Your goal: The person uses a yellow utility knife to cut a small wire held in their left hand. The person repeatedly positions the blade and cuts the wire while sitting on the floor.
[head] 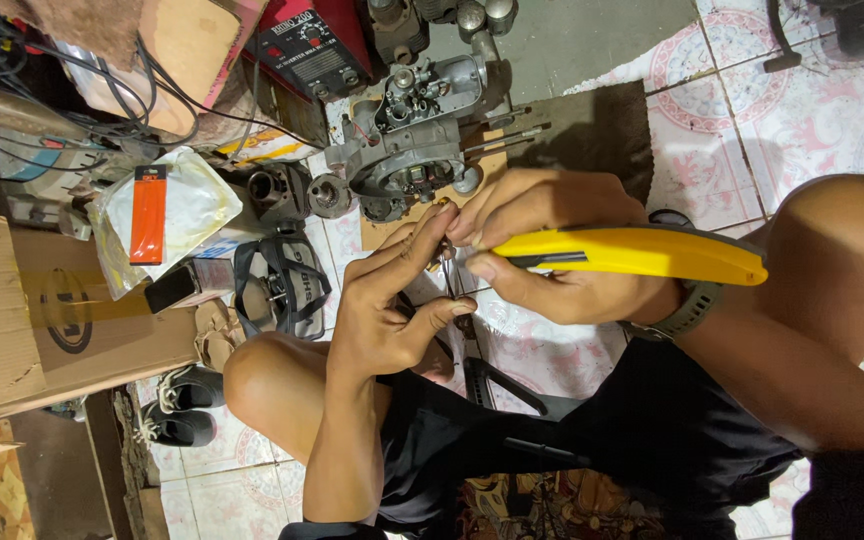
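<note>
While the right hand (542,250) grips a yellow-handled tool (632,252), its tip meets a small dark part (449,262) pinched between the left hand's (392,300) fingertips; a grey engine block (417,130) sits on the tiled floor (812,110) just beyond both.

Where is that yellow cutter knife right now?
In the head view, the yellow cutter knife lies right of centre, gripped in the right hand, its tip meeting the left hand fingertips, just below the grey engine block.
</note>
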